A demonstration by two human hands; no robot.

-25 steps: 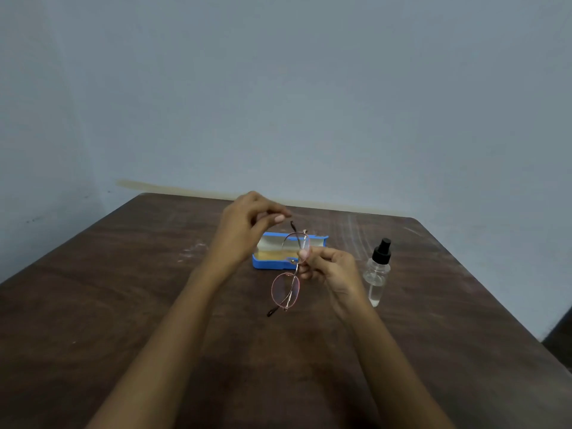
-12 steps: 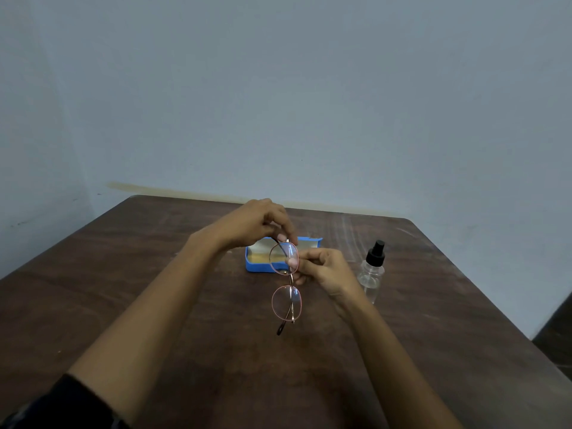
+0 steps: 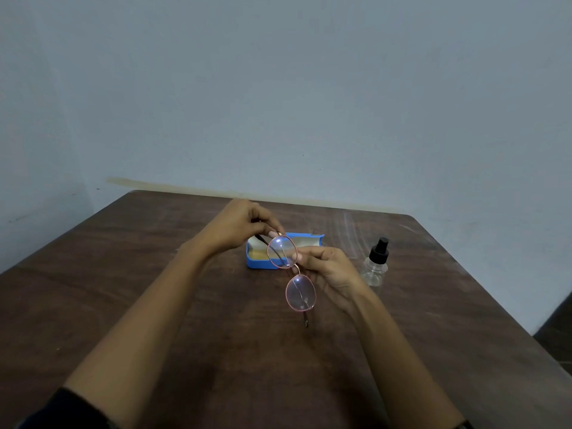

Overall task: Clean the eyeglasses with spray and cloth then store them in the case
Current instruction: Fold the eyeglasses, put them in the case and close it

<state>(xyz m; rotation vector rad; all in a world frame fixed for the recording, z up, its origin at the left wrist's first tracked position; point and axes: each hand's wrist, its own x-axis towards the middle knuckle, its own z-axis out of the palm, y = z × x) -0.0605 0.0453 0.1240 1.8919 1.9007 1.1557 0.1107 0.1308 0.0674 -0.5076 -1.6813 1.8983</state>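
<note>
Holding eyeglasses [image 3: 300,293] near open case [image 3: 256,263]: left hand [image 3: 241,225] pinches far rim, right hand [image 3: 328,268] pinches bridge; cloth unseen, storing likely remains.

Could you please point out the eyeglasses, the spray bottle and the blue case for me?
eyeglasses [image 3: 300,292]: head view, on the nearer lens.
spray bottle [image 3: 375,270]: head view, on its clear body.
blue case [image 3: 260,264]: head view, on its front wall.

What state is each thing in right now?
eyeglasses: held above the table by both hands, temples apparently folded.
left hand: pinches the upper lens's rim.
right hand: pinches near the bridge.
case: open, on the table.
spray bottle: upright on the table, spray head on, untouched.
</note>
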